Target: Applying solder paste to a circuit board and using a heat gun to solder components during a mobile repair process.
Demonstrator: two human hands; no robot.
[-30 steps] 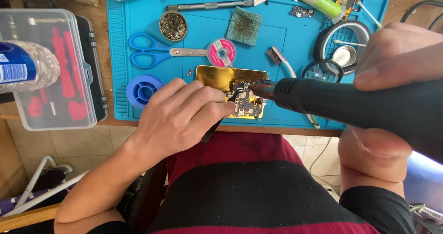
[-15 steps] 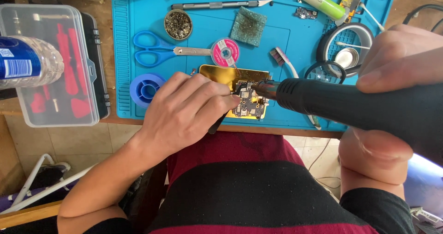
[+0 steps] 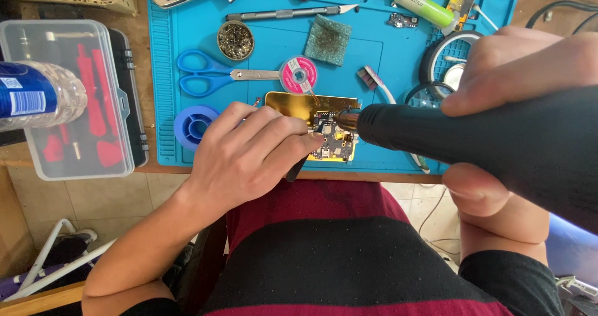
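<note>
The right hand (image 3: 529, 104) is gripping a black hot-air tool (image 3: 473, 141), nozzle just over the circuit board (image 3: 333, 143) on the gold plate (image 3: 293, 104); the left hand (image 3: 249, 157), fingers closed, is pinching tweezers (image 3: 298, 166) there. Lingering heat could be scorching the board or fingertips

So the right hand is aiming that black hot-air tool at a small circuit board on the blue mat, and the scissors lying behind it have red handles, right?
Nearly. The head view shows the right hand aiming the black hot-air tool at the small circuit board on the blue mat, but the scissors lying behind it have blue handles, not red.
</note>
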